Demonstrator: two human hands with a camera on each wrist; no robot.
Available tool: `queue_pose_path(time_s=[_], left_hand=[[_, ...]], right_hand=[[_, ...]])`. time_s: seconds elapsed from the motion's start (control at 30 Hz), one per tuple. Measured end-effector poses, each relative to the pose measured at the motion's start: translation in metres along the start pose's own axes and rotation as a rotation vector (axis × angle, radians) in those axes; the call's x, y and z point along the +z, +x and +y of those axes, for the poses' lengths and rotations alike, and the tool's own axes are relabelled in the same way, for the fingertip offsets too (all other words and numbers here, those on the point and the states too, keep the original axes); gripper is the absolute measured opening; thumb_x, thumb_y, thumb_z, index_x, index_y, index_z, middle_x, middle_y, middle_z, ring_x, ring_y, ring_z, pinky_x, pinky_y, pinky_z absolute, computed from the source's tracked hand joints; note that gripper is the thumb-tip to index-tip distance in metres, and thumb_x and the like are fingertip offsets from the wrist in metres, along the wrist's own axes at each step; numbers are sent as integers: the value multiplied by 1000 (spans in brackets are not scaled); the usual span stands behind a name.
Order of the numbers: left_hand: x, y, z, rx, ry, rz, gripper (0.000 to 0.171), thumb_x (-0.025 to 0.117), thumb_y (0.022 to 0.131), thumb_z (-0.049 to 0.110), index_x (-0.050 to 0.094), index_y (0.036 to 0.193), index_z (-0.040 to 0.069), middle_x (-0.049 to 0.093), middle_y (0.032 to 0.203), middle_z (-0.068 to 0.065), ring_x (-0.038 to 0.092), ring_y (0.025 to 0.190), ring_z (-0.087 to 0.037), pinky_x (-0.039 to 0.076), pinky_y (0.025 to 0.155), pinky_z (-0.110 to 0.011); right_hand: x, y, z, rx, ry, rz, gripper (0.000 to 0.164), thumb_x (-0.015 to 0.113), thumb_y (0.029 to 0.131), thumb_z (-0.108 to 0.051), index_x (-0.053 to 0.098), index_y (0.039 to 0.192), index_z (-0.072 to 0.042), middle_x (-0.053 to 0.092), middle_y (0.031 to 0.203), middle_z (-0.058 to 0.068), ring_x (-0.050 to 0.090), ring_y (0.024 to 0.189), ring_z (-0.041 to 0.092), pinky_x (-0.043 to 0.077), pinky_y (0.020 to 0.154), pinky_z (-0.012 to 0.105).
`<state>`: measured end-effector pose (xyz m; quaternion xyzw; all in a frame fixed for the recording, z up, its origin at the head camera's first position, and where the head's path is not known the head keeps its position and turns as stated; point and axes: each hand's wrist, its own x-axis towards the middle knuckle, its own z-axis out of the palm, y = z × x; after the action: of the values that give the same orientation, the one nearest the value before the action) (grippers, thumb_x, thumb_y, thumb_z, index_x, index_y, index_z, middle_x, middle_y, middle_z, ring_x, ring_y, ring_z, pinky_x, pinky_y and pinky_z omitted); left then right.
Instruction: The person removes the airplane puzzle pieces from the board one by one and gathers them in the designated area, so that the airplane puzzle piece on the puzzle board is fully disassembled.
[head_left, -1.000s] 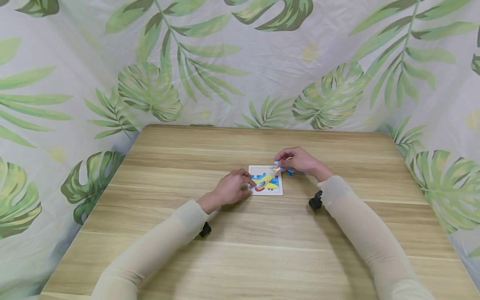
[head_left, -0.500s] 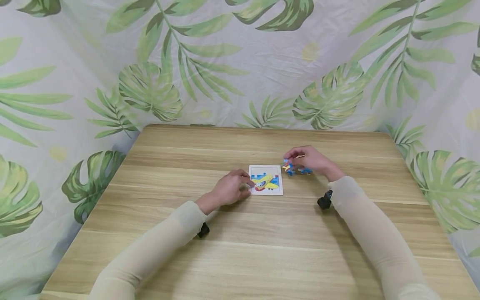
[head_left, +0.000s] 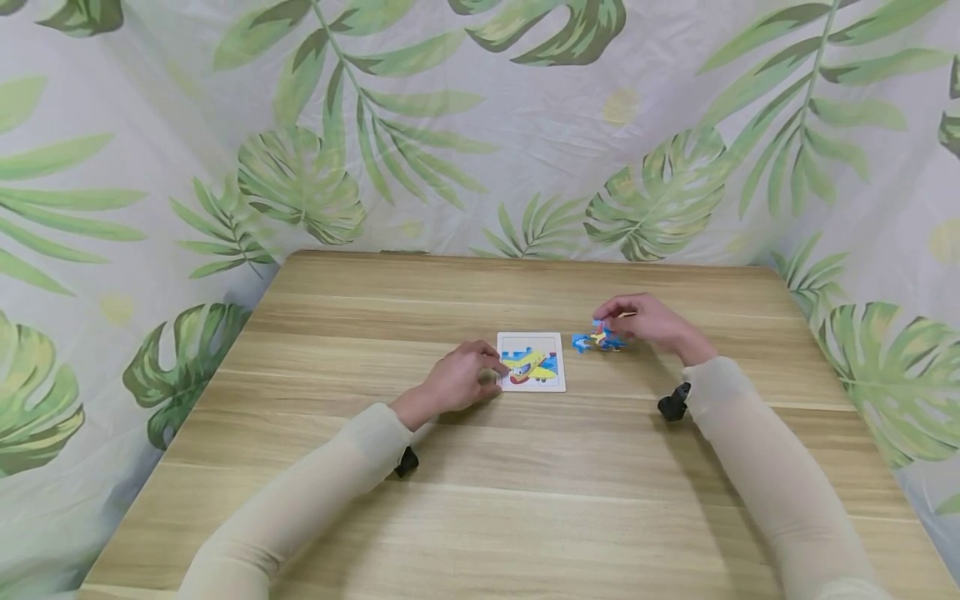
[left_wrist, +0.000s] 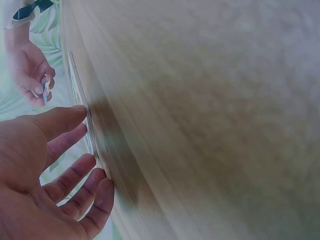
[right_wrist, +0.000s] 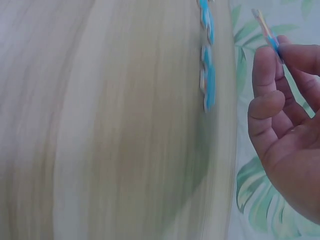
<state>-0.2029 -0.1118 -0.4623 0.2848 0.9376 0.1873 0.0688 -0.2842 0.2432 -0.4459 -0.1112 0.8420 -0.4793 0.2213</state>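
Note:
A small white-framed jigsaw puzzle [head_left: 529, 335] lies flat at the middle of the table; its picture shows a yellow airplane on blue, with a bare pale strip along the top. My left hand [head_left: 463, 377] rests at its left side, fingers relaxed and touching the frame's edge. In the left wrist view those fingertips [left_wrist: 102, 197] are spread along the thin edge. My right hand [head_left: 651, 322] pinches a puzzle piece [right_wrist: 270, 35] between thumb and fingers, above the table right of the frame. Below it lie several loose blue puzzle pieces [head_left: 581, 343], partly hidden by the held one.
The wooden table [head_left: 480, 500] extends around the puzzle on every side. Behind it hangs a leaf-patterned cloth [head_left: 420, 125]. Small black wrist cameras [head_left: 674, 403] sit under both sleeves.
My right hand has moved right with the puzzle piece, from over the frame's upper right corner to above the loose pieces. My left hand has stayed at the frame.

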Motion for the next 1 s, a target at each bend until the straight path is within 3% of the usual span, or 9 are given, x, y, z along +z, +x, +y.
queue_pose_path(time_s=[0.73,1.0], left_hand=[[3,0,-1,-24,-3,4,27,77,89,22,76,115,18,63,131,-8,59,121,-26,52,102,-42],[3,-1,0,-23,-3,14,26,76,89,22,76,115,18,63,130,-8,58,122,-26,52,102,-41]], right_hand=[[-32,-25,26,38,-74,16,28,60,99,-14,65,125,-5,63,125,17,63,88,12,51,75,30],[-39,-27,37,72,-108,28,26,59,98,-10,66,122,-3,69,104,11,60,78,14,47,65,27]])
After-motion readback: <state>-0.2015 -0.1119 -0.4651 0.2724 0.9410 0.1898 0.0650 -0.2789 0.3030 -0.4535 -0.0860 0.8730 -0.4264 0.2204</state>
